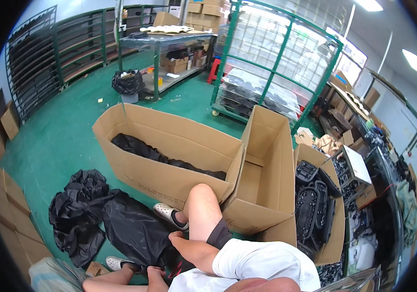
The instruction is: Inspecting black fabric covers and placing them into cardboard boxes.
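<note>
A large black plastic bag (133, 226) lies stretched out on the green floor between my feet, its near end toward me. My right hand (175, 236) is closed on the bag's near right edge, by my right shoe. Lower down, my left hand (155, 271) grips the same end, next to my left shoe; its fingers are partly hidden. Between my hands is something dark with red marks that I cannot make out. Joined to the bag's far left side is a crumpled heap of black plastic (78, 214).
Ahead stands a long open carton (169, 182) with black plastic inside. Beside it are an open carton (252, 185) and another carton (332, 243) of black moulded parts. Farther off are a green wheeled rack (272, 70), a workbench (155, 41) and a lined bin (129, 97). Cartons line the left.
</note>
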Available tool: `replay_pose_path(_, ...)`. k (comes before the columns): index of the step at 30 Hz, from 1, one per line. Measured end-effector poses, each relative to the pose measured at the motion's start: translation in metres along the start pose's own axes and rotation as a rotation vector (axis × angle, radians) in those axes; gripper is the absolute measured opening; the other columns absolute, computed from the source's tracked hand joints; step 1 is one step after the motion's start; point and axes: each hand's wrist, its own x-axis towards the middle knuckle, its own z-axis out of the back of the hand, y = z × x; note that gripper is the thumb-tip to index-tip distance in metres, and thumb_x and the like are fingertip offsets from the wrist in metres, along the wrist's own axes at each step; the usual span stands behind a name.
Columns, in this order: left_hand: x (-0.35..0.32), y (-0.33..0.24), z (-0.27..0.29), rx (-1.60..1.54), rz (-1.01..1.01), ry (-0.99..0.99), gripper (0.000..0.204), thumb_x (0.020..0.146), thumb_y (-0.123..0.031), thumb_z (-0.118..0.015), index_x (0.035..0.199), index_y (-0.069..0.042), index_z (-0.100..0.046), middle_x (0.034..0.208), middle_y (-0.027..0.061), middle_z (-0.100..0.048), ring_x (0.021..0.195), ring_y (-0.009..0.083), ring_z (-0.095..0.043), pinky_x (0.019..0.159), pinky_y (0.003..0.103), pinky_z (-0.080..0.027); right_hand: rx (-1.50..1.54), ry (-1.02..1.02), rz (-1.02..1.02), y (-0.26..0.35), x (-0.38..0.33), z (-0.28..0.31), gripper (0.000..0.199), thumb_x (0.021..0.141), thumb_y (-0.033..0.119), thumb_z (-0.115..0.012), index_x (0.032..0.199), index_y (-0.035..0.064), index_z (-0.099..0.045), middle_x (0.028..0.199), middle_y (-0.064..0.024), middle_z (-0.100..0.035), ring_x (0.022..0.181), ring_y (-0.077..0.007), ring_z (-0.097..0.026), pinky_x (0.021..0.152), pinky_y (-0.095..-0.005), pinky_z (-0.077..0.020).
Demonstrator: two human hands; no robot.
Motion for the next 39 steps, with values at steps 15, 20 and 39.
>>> replay_pose_path(15,0.017,0.031,-0.018,-0.134,0.281,-0.204,0.039,0.092,-0.029,-0.056,0.111,0.005,-0.061,0.111,0.0168,-0.063,0.106,0.0275,-0.057,0.092,0.041,-0.044,0.005,0.201,-0.517,0.037,0.077,0.053,0.032,0.068,0.002,-0.051,0.098,-0.0011,-0.042,0.086,-0.0272,-0.047,0.078,-0.0406,-0.054,0.068,-0.0483,-0.0488)
replay_pose_path(20,0.037,0.032,-0.028,-0.138,0.317,-0.240,0.039,0.093,-0.030,-0.056,0.111,0.004,-0.062,0.111,0.0166,-0.063,0.106,0.0276,-0.058,0.092,0.042,-0.044,-0.027,0.302,-0.478,0.039,0.062,0.056,0.018,0.073,0.005,-0.053,0.088,-0.0029,-0.046,0.079,-0.0250,-0.052,0.076,-0.0389,-0.057,0.069,-0.0480,-0.0483)
replay_pose_path(39,0.088,0.080,-0.056,-0.095,0.483,-0.455,0.042,0.093,-0.034,-0.053,0.109,0.003,-0.065,0.113,0.0157,-0.065,0.106,0.0280,-0.061,0.091,0.044,-0.046,0.074,-0.092,-0.167,-0.009,0.074,0.032,0.033,0.082,0.013,-0.054,0.104,-0.0103,-0.061,0.103,-0.0281,-0.062,0.092,-0.0427,-0.059,0.083,-0.0490,-0.0488)
